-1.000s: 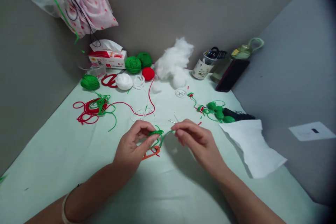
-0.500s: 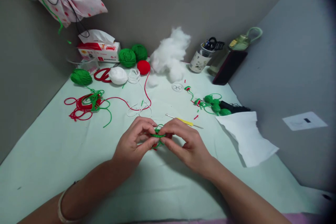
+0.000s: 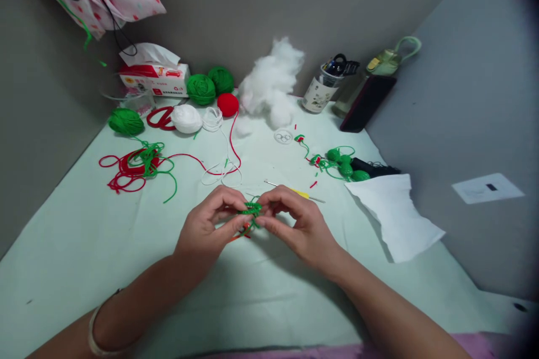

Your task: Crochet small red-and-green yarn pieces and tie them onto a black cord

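Observation:
A small green crocheted piece (image 3: pixel 251 209) is held between both hands at the front middle of the table. My left hand (image 3: pixel 213 219) pinches its left side between thumb and fingers. My right hand (image 3: pixel 292 219) is closed at its right edge, thumb and forefinger against it. Red and green strands show just beneath the piece; how they join it is hidden. Behind my right hand lies a crochet hook with a yellow handle (image 3: pixel 302 194), partly covered by the fingers.
Red and green yarn (image 3: pixel 141 164) lies tangled at left. Behind are a white ball (image 3: pixel 186 118), a red ball (image 3: pixel 228 105), scissors with red handles (image 3: pixel 160 118) and white stuffing (image 3: pixel 273 84). To the right are green crocheted pieces (image 3: pixel 346 170), white paper (image 3: pixel 385 216) and a phone (image 3: pixel 368 104).
The green piece has turned a little, so more of its stitched face shows. My right fingers have shifted slightly at its edge. The whole view has moved slightly.

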Motion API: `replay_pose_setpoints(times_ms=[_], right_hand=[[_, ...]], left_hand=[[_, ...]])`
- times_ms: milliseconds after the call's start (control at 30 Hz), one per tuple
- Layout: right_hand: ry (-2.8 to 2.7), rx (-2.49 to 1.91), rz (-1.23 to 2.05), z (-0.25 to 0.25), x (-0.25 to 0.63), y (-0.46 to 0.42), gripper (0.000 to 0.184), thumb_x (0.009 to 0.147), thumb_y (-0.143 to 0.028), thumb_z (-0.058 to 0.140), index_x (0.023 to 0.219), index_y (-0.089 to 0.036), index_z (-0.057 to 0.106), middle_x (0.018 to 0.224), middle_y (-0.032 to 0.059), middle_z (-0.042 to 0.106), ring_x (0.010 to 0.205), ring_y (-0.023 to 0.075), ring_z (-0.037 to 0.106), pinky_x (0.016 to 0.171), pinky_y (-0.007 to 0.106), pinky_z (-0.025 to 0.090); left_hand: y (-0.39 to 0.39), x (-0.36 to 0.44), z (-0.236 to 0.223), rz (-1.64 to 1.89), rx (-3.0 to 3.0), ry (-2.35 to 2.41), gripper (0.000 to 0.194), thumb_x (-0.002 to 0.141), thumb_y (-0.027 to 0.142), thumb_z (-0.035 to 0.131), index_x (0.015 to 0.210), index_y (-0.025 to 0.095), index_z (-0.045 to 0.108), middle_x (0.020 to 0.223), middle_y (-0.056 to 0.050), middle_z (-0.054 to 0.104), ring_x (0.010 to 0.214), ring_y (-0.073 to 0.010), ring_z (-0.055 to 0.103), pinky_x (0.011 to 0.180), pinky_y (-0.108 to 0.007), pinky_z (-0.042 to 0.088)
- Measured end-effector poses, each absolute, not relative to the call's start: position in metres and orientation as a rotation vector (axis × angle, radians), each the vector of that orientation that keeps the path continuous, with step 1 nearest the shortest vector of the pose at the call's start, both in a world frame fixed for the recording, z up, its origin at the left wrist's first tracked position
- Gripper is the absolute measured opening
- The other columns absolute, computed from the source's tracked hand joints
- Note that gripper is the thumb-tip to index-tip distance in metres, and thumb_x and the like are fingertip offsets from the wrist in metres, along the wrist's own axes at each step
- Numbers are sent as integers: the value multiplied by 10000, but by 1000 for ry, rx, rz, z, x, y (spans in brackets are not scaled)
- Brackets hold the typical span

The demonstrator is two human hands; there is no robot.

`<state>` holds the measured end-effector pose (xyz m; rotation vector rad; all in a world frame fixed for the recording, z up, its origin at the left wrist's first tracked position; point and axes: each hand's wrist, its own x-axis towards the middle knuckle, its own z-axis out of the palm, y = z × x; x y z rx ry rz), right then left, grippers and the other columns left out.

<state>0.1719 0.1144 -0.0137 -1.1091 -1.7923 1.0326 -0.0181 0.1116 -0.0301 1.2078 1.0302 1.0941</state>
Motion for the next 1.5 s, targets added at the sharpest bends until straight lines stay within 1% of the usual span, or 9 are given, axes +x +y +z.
replay_pose_setpoints(times_ms=[100, 267, 433, 667, 900, 1033, 1200, 1333, 1500], right_hand=[[-1783, -1115, 1035, -12, 171, 114, 55, 894, -206, 671, 947, -192, 674, 847, 10, 630, 751, 117, 596, 702, 260, 504], [-1739, -1119, 1044, -10, 170, 114, 51, 894, -166, 643, 926, -187, 676, 828, 6, 637, 730, 112, 586, 683, 252, 489], [-1766, -1134, 1001, -10, 169, 113, 40, 896, -174, 651, 925, -192, 671, 826, 5, 632, 725, 109, 581, 678, 245, 483], [-1862, -1103, 869, -11, 169, 110, 22, 912, -187, 649, 927, -190, 665, 804, 5, 617, 721, 108, 572, 668, 242, 467], [-1821, -1137, 1009, -8, 171, 112, 53, 906, -179, 643, 945, -178, 679, 833, 9, 625, 739, 99, 582, 685, 232, 466], [-1795, -1154, 1026, -5, 168, 112, 53, 878, -134, 638, 846, -173, 655, 781, -10, 605, 701, 90, 549, 656, 221, 442], [-1680, -1207, 1166, -2, 165, 113, 129, 853, -108, 626, 742, -173, 618, 724, -26, 580, 666, 89, 527, 626, 218, 426], [-1647, -1210, 1239, -4, 172, 117, 85, 919, -217, 611, 896, -184, 686, 831, 10, 652, 742, 111, 583, 685, 244, 466], [-1481, -1132, 1299, -6, 183, 122, 261, 940, -235, 607, 1197, -219, 646, 846, 13, 693, 714, 115, 629, 682, 255, 522]], left_hand=[[111, -17, -28, 1048, 1066, 1046, 187, 785, 202, 761, 848, 200, 585, 839, 15, 596, 775, -115, 628, 699, -209, 549], [115, -18, -26, 910, 999, 1008, 288, 785, 277, 770, 1014, 203, 612, 896, -8, 630, 808, -130, 635, 702, -224, 541], [113, -15, -27, 1012, 976, 1052, 348, 747, 267, 792, 1004, 216, 563, 864, 15, 596, 764, -126, 620, 660, -224, 534], [112, -16, -22, 903, 1077, 1074, 159, 828, 321, 713, 897, 183, 678, 837, -4, 625, 699, -111, 613, 643, -216, 525], [115, -20, -20, 863, 1058, 1070, 159, 846, 340, 700, 848, 182, 688, 733, 6, 655, 679, -114, 622, 670, -222, 517], [114, -17, -22, 815, 963, 1059, 185, 823, 352, 727, 855, 179, 670, 664, 24, 629, 623, -107, 610, 607, -208, 498], [114, -15, -24, 808, 902, 989, 178, 797, 310, 760, 868, 173, 671, 730, 17, 655, 670, -100, 631, 665, -211, 516], [117, -17, -28, 809, 829, 952, 202, 799, 312, 767, 894, 181, 647, 746, 14, 662, 692, -114, 642, 711, -248, 529], [118, -19, -29, 826, 848, 942, 203, 801, 309, 768, 899, 176, 649, 752, 1, 656, 702, -124, 631, 710, -263, 517]])
